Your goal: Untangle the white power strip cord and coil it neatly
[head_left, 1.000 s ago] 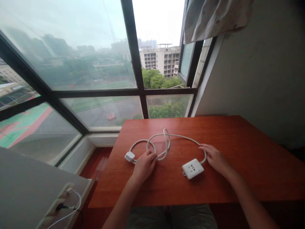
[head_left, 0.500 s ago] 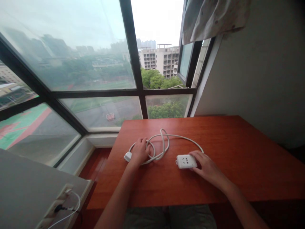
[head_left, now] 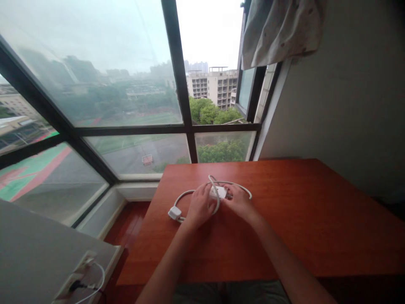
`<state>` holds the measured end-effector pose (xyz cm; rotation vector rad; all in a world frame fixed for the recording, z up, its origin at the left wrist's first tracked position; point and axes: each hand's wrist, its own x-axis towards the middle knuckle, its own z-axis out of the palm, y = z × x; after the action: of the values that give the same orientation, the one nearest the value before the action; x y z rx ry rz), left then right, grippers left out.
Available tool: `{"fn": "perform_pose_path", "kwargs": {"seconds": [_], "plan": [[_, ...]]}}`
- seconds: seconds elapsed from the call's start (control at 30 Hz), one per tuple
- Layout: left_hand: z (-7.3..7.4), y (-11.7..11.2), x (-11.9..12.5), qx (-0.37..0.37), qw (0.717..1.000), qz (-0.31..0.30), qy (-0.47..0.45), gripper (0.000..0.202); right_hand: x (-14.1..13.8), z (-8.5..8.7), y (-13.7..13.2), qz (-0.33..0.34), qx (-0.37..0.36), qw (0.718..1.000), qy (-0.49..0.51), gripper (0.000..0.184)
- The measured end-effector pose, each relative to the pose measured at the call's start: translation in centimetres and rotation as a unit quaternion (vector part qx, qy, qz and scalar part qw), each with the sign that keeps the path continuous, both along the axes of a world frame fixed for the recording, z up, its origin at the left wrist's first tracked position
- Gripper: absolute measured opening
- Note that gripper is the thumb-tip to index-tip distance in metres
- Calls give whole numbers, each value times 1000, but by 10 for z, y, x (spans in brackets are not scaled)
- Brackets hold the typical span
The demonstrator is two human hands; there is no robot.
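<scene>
The right hand (head_left: 239, 203) has its fingers bent round the right end of a white socket block (head_left: 218, 193) and seems clamped on it, though the fingertips are small in this view. The left hand (head_left: 198, 206) meets the block from the left, fingers curled over a strand of the white cord (head_left: 185, 194); whether it has closed on that strand cannot be told. The block sits between the two hands, near the middle of the red-brown table (head_left: 316, 219), its long axis running left to right and each hand at one end of it. The cord loops around both hands, arching just beyond them on the far side and sweeping out to the right past the right hand. On the near left it ends at a white plug (head_left: 174, 213), which lies flat on the table just beside the left wrist, so the left hand is the nearer one to it. Beyond the table's far edge stands a dark-framed window (head_left: 126, 105), with a pale curtain (head_left: 281, 29) bunched above. At the near left, a wall outlet (head_left: 74, 280) holds a dark plug with a thin white lead (head_left: 95, 283).
</scene>
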<state>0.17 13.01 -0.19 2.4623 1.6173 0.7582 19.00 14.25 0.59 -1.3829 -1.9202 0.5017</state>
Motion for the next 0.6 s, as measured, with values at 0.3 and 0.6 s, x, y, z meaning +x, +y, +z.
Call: {"fn": "perform_pose_path", "kwargs": {"seconds": [0.3,0.6], "plan": [[3,3,13,-37,996,-73,20,46,-12,9,-8,13,6,998,-53,16],[23,-12,-3,-38,996,-73,16,47,1,-6,-22,-105,99,988,-59,55]]}}
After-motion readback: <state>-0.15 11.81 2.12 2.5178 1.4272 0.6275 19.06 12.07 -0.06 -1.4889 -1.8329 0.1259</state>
